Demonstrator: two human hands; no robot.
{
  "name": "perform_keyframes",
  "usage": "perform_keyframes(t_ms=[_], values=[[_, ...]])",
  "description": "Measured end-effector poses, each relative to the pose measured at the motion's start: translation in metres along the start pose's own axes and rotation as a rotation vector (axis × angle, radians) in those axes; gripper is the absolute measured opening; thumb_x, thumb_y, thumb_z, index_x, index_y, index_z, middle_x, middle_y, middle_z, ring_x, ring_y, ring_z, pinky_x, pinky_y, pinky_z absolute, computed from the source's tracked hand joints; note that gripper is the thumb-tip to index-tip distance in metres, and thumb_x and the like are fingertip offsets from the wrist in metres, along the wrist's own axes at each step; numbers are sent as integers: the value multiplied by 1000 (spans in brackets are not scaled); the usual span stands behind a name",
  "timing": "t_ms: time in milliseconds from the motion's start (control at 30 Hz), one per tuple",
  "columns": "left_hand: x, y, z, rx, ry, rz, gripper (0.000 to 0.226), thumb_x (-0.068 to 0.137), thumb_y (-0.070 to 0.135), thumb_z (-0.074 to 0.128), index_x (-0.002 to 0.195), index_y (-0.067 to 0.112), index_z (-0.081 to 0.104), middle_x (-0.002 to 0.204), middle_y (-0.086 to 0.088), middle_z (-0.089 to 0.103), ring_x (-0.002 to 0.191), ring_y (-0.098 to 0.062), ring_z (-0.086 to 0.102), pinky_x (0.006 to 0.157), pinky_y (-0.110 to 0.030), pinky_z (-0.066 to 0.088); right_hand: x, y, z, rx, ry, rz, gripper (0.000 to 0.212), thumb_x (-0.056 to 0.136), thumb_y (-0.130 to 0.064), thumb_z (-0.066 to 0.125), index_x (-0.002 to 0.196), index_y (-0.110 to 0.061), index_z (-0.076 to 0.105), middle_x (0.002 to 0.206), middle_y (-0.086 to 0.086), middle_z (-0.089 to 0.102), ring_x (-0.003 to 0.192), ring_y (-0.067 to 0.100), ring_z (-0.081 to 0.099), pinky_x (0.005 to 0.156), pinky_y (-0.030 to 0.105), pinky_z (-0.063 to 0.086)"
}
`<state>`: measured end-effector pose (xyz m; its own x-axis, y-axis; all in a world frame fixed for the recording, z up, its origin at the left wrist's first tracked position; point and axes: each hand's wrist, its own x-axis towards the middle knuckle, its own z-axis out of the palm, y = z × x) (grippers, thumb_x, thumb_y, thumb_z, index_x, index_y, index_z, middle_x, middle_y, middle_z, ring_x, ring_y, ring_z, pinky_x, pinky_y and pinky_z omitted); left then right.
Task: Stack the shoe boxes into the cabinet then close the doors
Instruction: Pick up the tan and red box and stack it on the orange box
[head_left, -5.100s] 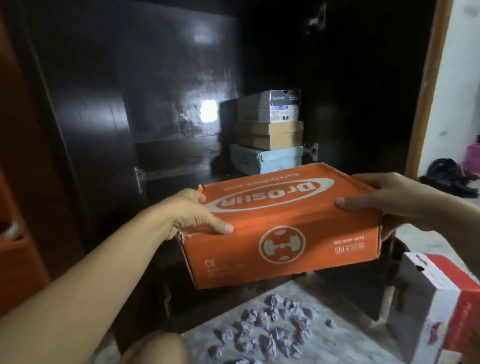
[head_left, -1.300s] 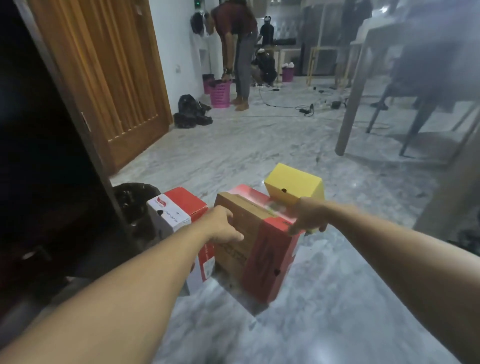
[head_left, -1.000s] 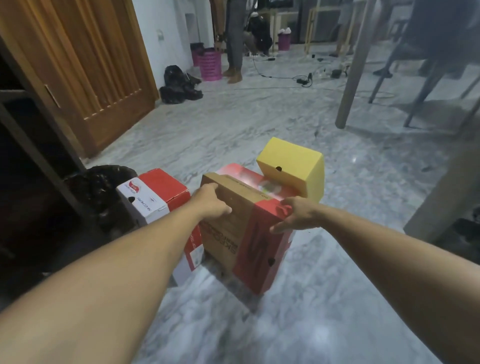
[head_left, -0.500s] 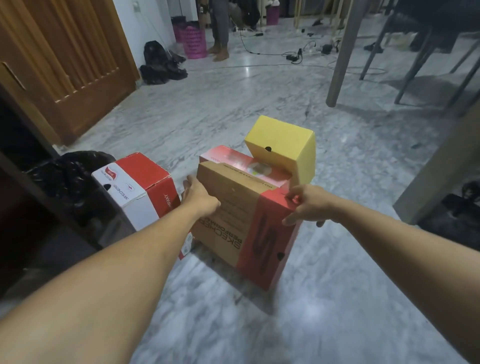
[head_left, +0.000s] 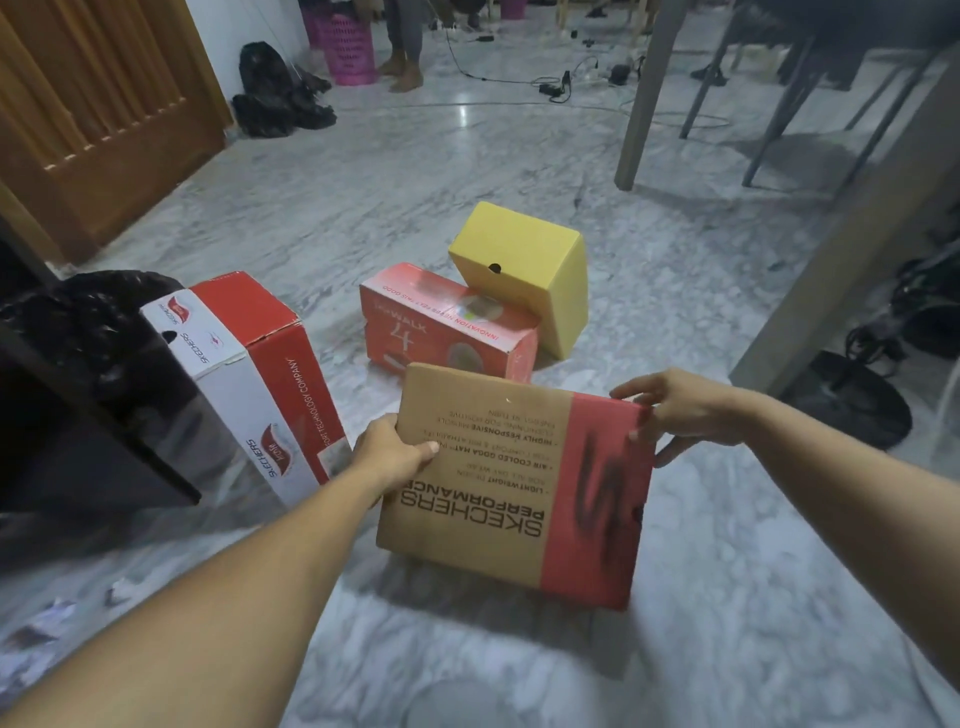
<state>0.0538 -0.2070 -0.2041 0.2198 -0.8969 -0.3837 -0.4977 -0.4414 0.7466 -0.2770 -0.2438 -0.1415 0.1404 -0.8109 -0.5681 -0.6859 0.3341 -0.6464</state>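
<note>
Marble floor (head_left: 363, 218) lies bare ahead; left hand (head_left: 392, 457) and right hand (head_left: 685, 415) clamp the brown-and-red box's (head_left: 514, 483) side edges.

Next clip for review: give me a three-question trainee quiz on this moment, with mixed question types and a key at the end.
1. True or false: the brown and red box is held by both the left hand and the right hand.
2. How many other shoe boxes remain on the marble floor?
3. Multiple choice: the yellow box is
A. lying flat, apart from the others
B. tilted, leaning on the orange-red box
C. inside the cabinet

Key
1. True: one hand grips each end.
2. Three: the red and white box, the orange-red box and the yellow box.
3. B
</note>
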Motion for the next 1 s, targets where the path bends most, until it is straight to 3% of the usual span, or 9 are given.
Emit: perform_keyframes(t_ms=[133, 267, 367, 433, 500, 600, 667, 800, 1000], values=[[-4, -10, 13, -5, -24, -32, 43, 78, 17, 78, 116, 17, 58, 110, -2, 68, 100, -24, 65, 93, -42, 53, 11, 20, 14, 78, 179, -18, 59, 82, 6, 68, 137, -12, 55, 106, 2, 63, 85, 23, 69, 73, 43, 62], [-7, -18, 24, 31, -60, -47, 54, 74, 14, 80, 122, 14, 56, 112, 2, 62, 105, -25, 61, 95, -37, 50, 22, 50, 34, 123, 382, -4, 67, 73, 2, 75, 136, -8, 53, 128, 22, 55, 100, 37, 66, 82, 48, 59], [-16, -24, 31, 48, -96, -52, 56, 75, 14, 79, 126, 12, 55, 109, 3, 65, 104, -22, 62, 90, -31, 49, 18, 67, 48, 215, 352, 93, 74, 76, -2, 77, 142, -9, 46, 124, 17, 56, 95, 31, 65, 78, 46, 60], [-20, -31, 33, 30, -142, -42, 67, 66, 18, 83, 127, 15, 54, 106, 3, 70, 101, -19, 65, 93, -34, 51, 5, 72, 57, 91, 262, 150, 74, 79, -12, 78, 144, -15, 43, 110, 8, 58, 92, 26, 63, 70, 42, 60], [-24, -35, 32, 3, -184, -16, 74, 59, 14, 88, 124, 21, 53, 102, 4, 73, 99, -17, 67, 96, -38, 52, -9, 76, 69, 26, 134, 146, 87, 76, -24, 82, 149, -25, 32, 112, 2, 57, 99, 25, 62, 62, 42, 59], [-32, -38, 30, -31, -260, 36, 91, 54, -1, 90, 130, 23, 45, 108, 1, 71, 102, -18, 66, 90, -41, 55, -23, 85, 89, 107, 43, 95, 94, 59, -36, 91, 132, -32, 33, 118, -3, 60, 100, 24, 65, 61, 47, 61], [-37, -40, 28, 16, -310, 72, 106, 49, -3, 91, 136, 22, 37, 117, 0, 65, 111, -21, 61, 94, -41, 53, -28, 88, 103, 129, 77, 70, 100, 47, -37, 94, 125, -29, 31, 115, -3, 60, 99, 23, 64, 64, 43, 61], [-56, -49, 28, 159, -298, 44, 121, 42, 6, 92, 143, 22, 29, 123, 4, 56, 116, -21, 51, 99, -36, 48, -39, 87, 118, 39, 192, 32, 113, 44, -28, 98, 132, -17, 28, 117, -1, 54, 106, 19, 55, 87, 34, 52], [-78, -54, 4, 172, -265, 22, 118, 30, 21, 96, 133, 17, 39, 119, 6, 60, 112, -21, 57, 93, -37, 53, -56, 72, 109, -39, 204, 9, 105, 43, -36, 98, 127, -11, 40, 112, -1, 55, 102, 18, 56, 78, 28, 50]])
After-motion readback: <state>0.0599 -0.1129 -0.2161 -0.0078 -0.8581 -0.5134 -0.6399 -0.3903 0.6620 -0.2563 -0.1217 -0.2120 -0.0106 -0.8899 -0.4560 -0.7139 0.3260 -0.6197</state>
